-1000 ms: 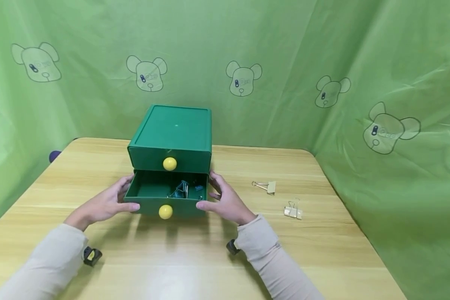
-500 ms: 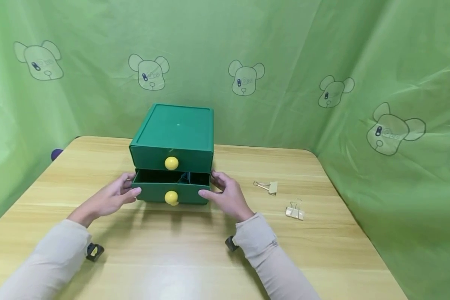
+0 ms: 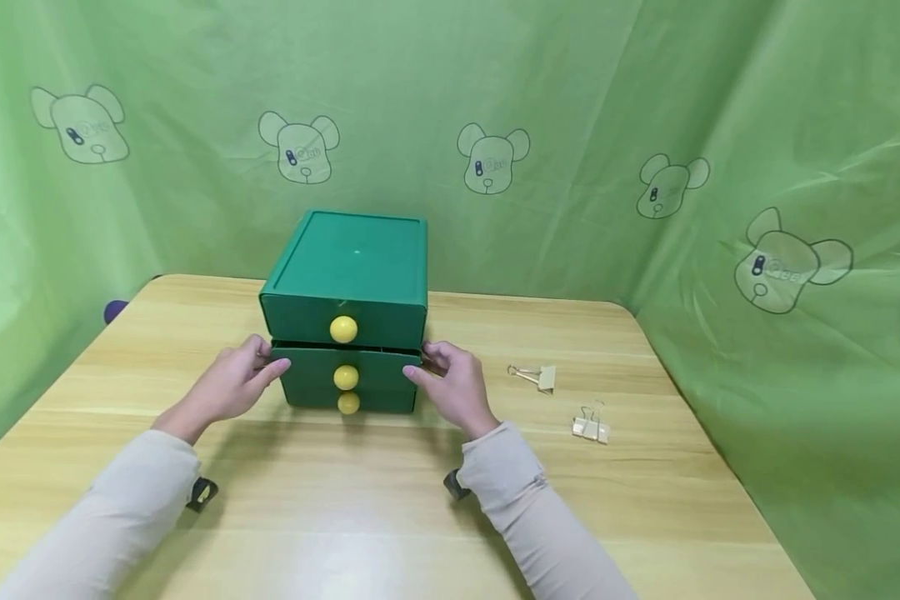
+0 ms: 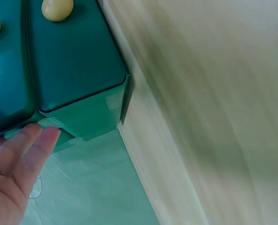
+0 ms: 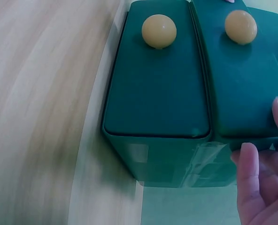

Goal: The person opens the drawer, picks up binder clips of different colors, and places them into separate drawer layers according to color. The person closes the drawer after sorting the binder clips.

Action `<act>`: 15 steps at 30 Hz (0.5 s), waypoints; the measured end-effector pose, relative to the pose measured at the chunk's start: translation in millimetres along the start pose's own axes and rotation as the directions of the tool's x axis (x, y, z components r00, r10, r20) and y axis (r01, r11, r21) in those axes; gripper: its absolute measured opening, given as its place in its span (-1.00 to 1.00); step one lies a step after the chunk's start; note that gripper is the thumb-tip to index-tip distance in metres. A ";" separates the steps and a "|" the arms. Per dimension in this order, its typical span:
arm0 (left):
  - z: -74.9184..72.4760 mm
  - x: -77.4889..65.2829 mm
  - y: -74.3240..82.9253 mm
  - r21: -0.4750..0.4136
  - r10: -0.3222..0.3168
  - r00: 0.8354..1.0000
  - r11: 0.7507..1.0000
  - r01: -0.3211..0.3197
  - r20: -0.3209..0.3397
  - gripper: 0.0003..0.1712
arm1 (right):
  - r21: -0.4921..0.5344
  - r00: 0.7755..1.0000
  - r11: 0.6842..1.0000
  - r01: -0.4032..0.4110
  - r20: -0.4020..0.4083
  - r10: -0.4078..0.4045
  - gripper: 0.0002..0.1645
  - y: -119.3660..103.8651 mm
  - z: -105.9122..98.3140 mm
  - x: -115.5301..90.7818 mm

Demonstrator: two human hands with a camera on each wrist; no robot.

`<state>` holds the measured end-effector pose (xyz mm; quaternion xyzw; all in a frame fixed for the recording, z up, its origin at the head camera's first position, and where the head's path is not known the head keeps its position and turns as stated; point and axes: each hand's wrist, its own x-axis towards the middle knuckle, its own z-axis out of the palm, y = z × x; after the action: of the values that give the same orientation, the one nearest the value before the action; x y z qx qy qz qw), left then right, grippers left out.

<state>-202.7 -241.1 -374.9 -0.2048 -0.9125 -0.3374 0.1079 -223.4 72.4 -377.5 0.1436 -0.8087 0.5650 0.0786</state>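
A green drawer cabinet (image 3: 352,250) with round yellow knobs stands on the table. Its middle drawer (image 3: 315,379) sticks out slightly, leaving a thin dark gap above its front. At the drawer's left side is my left hand (image 3: 228,385), thumb at the front corner and fingers reaching back along the side. My right hand (image 3: 456,387) mirrors it on the right, its thumb against the drawer front. The right wrist view shows the bottom drawer (image 5: 158,93) flush in the cabinet. What lies inside the middle drawer is hidden.
Two light-coloured binder clips (image 3: 545,378) (image 3: 591,429) lie on the wooden table (image 3: 645,500) right of the cabinet. A green curtain (image 3: 397,92) with bear-head drawings hangs behind and along the right side.
The middle drawer has slid back into the cabinet, with both hands moving along with it. The clips seen inside it a second ago are now out of sight, and the lowest knob shows.
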 end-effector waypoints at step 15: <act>2.5 4.8 3.2 0.050 -0.040 0.999 0.998 0.041 -0.024 -0.76 | 0.012 0.993 1.000 -0.013 -0.113 0.014 -0.67 2.1 6.9 3.1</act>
<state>-205.7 -235.8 -373.3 -0.1795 -0.9235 -0.3185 0.1164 -226.8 66.1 -380.8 0.1063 -0.8005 0.5775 0.1198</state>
